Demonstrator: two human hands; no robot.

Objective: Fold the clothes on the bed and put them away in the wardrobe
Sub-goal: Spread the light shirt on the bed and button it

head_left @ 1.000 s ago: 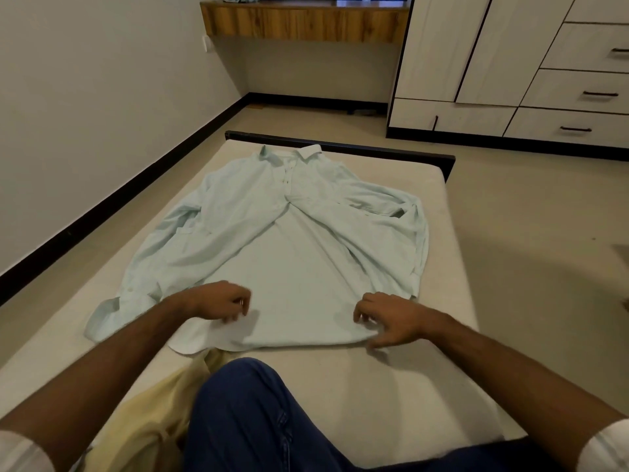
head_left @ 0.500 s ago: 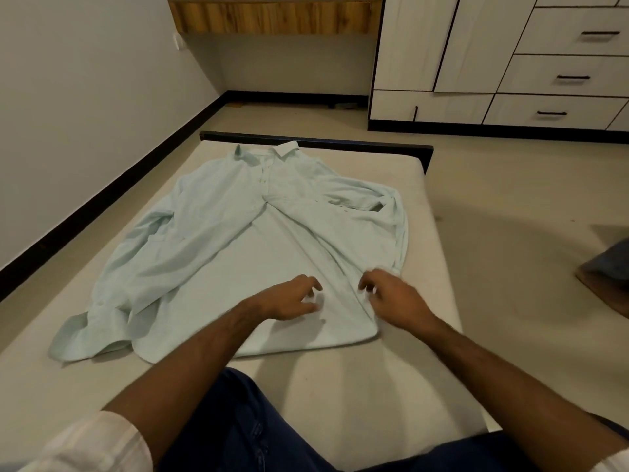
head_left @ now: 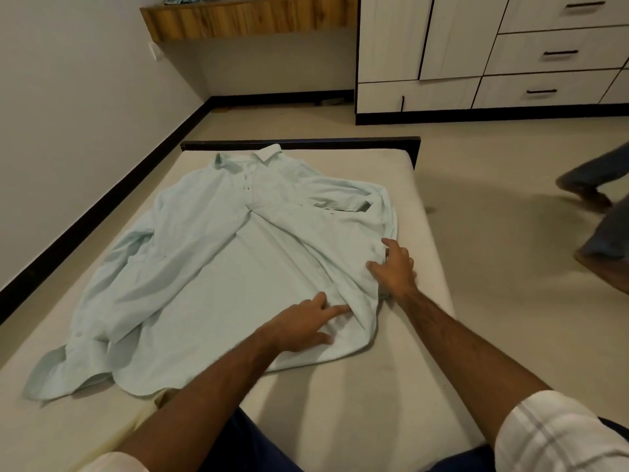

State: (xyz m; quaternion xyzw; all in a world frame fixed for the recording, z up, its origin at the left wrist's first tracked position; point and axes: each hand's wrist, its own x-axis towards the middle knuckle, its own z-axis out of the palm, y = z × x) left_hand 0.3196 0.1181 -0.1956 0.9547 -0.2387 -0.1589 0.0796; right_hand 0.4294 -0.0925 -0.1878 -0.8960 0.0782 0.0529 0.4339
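Observation:
A pale mint long-sleeved shirt (head_left: pixel 211 267) lies spread on the bed (head_left: pixel 401 386), collar at the far end, its left sleeve trailing to the near left corner. My left hand (head_left: pixel 303 327) rests flat on the shirt's lower right panel with fingers stretched toward a fold. My right hand (head_left: pixel 393 267) touches the shirt's right side edge near the mattress border, fingers spread and slightly bent over the bunched cloth. The wardrobe (head_left: pixel 476 52) with white doors and drawers stands across the floor at the far right.
A wooden shelf (head_left: pixel 245 18) hangs on the far wall. Another person's legs (head_left: pixel 599 206) move across the floor at the right. The wall runs close along the bed's left side. My blue-trousered knee (head_left: pixel 245 441) is at the bed's near edge.
Both hands have shifted right along the shirt's hem; the right hand moved up to the side edge. Another person's legs have come into view at the right.

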